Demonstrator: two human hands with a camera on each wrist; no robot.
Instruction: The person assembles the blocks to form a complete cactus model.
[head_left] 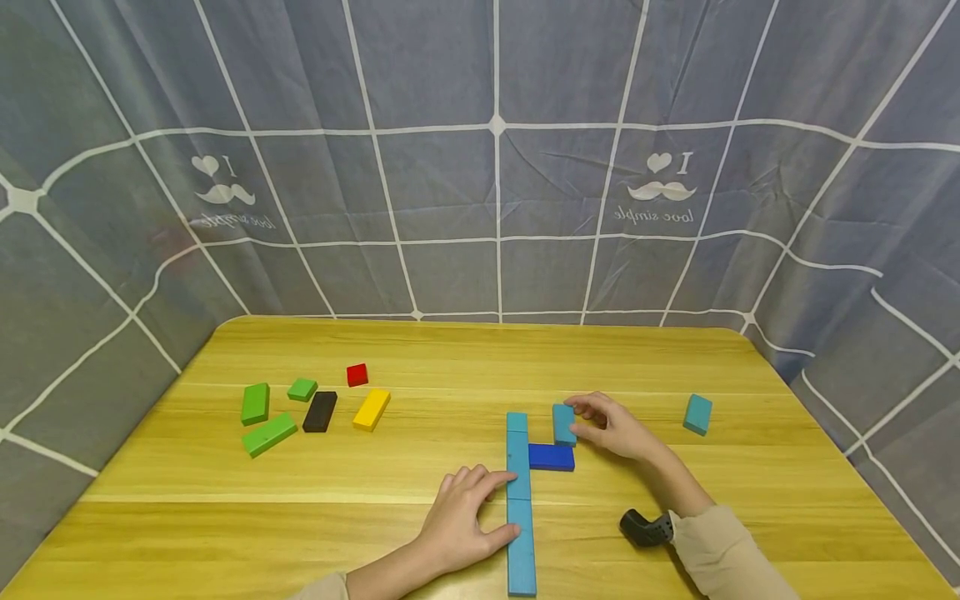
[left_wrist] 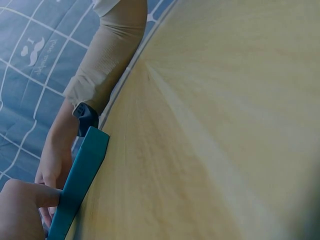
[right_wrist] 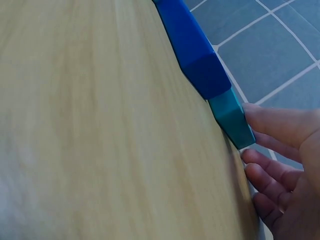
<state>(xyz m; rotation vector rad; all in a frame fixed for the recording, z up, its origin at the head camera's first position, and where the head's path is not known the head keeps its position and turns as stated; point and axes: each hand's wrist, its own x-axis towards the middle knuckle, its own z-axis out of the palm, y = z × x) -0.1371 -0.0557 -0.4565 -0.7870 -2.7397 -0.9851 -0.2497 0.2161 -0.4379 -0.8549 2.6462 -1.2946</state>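
Lying just left of the right hand, the light blue block has its long axis running near to far, and its near end seems to meet the far edge of the dark blue block, toward that one's right end. The dark blue block lies crosswise, left to right, its left end against the light blue row, so the two blocks make a corner, with a gap between the light blue block and the row. The right hand is clearly nearer: its thumb and forefinger touch the block along its right side and far corner, loosely bent, not wrapped around it. The left hand comes from the row's left, thumb and forefinger extended and spread, tips touching the row, gripping nothing.
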